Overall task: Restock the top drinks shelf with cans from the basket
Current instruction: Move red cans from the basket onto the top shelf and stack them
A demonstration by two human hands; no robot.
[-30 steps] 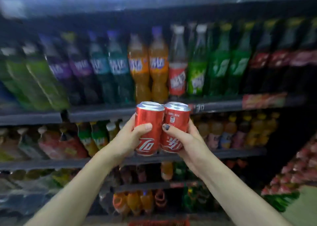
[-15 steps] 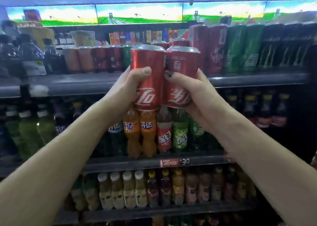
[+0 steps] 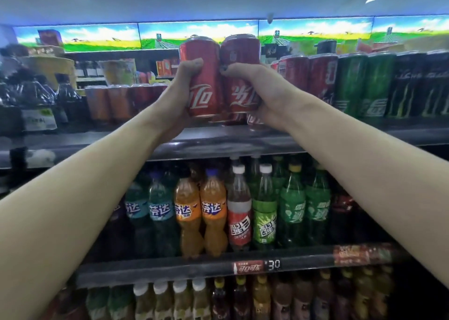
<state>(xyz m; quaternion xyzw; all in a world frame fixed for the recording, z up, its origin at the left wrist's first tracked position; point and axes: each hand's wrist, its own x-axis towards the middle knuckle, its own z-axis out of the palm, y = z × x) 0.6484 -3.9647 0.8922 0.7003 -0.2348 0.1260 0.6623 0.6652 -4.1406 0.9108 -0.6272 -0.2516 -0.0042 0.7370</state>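
Stocked drink shelves fill the view under ceiling strip lights. Left hand (image 3: 178, 96) grips one red can (image 3: 202, 81), right hand (image 3: 264, 93) grips a second red can (image 3: 243, 76); both cans are upright, side by side, above the top shelf (image 3: 218, 140), beside standing red cans (image 3: 308, 81).

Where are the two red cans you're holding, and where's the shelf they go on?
Left red can (image 3: 202, 93): head view, on its white lettering.
Right red can (image 3: 243, 96): head view, on its white lettering.
Top shelf (image 3: 218, 141): head view, on its bare front edge below the cans.
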